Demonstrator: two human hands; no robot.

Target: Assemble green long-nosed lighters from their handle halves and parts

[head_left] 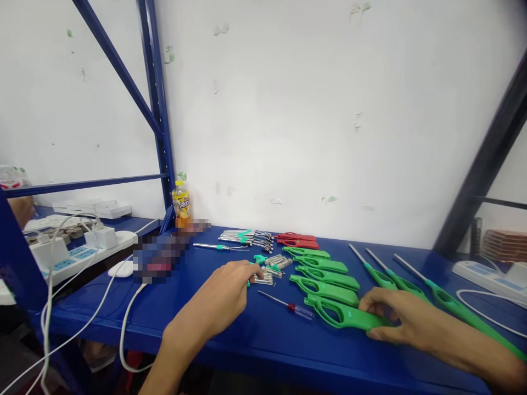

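Observation:
My right hand (pixel 397 315) pinches the rear end of the nearest green lighter casing (pixel 349 316), fingers on its far side and thumb on its near side. The casing lies on the blue table, closest to me in a column of similar green casings (pixel 329 286). My left hand (pixel 230 282) reaches over a small pile of clear lighter tanks with teal tops (pixel 280 262). Its fingers are curled, and their tips are partly hidden, so what they grip does not show. A screwdriver (pixel 300 311) with a clear and red handle lies between the hands.
Metal lighter tubes with wires (pixel 242 237) and red casings (pixel 298 240) lie at the back. Long-necked green lighters (pixel 442 296) are at the right. A drink bottle (pixel 181 204) stands by the blue post. White cables (pixel 125 329) hang over the left edge.

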